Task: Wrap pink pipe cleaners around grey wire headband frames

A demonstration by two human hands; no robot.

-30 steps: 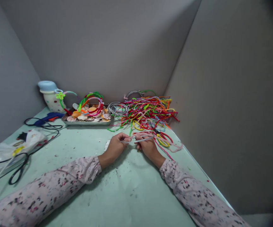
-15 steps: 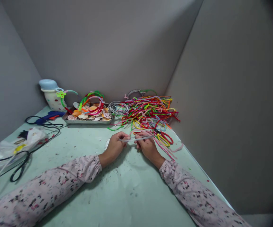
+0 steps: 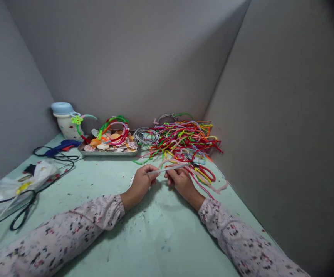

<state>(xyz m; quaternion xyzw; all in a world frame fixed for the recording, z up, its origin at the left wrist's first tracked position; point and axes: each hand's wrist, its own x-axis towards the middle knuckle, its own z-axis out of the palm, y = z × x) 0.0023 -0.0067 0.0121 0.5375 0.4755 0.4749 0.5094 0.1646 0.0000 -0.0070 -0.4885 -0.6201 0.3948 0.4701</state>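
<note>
My left hand (image 3: 142,181) is closed, its thumb and fingers pinching one end of a thin pale grey band (image 3: 173,167). The band slants up to the right and passes over the fingers of my right hand (image 3: 182,184). My right fingertips are pinched together just under the band's middle. What they grip is too small to make out. Both hands are held over the table, in front of a heap of coloured pipe cleaners (image 3: 181,138). Scissors with red and yellow handles (image 3: 205,173) lie beside my right hand.
A metal tray (image 3: 109,154) holds shells and pipe-cleaner-wrapped headbands (image 3: 117,123). Right of it lies a coil of grey wire-like rings (image 3: 146,136). A spotted white cup with a blue lid (image 3: 68,125), black cable (image 3: 32,200) and a plastic bag (image 3: 44,171) are on the left.
The band has tilted, its right end now higher than its left. Both hands stay pinched in nearly the same place. The whole view has shifted slightly.
</note>
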